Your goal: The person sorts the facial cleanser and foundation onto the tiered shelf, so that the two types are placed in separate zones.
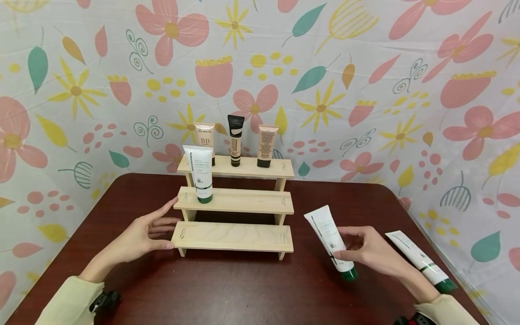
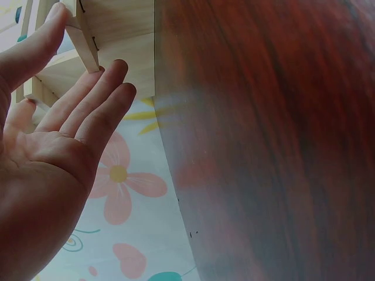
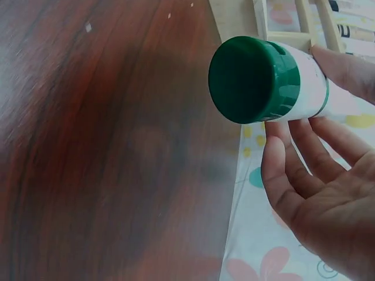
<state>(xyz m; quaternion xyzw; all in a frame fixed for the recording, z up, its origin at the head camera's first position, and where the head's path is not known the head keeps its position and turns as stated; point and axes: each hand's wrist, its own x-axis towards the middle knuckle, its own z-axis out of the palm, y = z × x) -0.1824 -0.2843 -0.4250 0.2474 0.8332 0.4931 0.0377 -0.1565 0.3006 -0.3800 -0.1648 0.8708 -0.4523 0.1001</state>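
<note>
My right hand (image 1: pixel 367 250) pinches a white squeeze tube (image 1: pixel 327 230) between thumb and fingers, near its green cap (image 3: pixel 252 79). The tube leans with its cap toward the lower right, to the right of a three-tier wooden stand (image 1: pixel 233 237). My left hand (image 1: pixel 140 232) is at the stand's left side, thumb and fingertips right at the edges of the lower and middle shelves, its fingers fairly straight in the left wrist view. A matching white tube (image 1: pixel 201 174) stands cap down on the middle shelf's left end. The bottom shelf is bare wood.
On the top shelf stand a beige BB tube (image 1: pixel 206 135), a black-topped tube (image 1: pixel 235 140) and a beige tube with a dark cap (image 1: pixel 266 144). Another white tube (image 1: pixel 420 259) lies on the dark table (image 1: pixel 227 289) at the right. A floral cloth (image 1: pixel 260 58) hangs behind.
</note>
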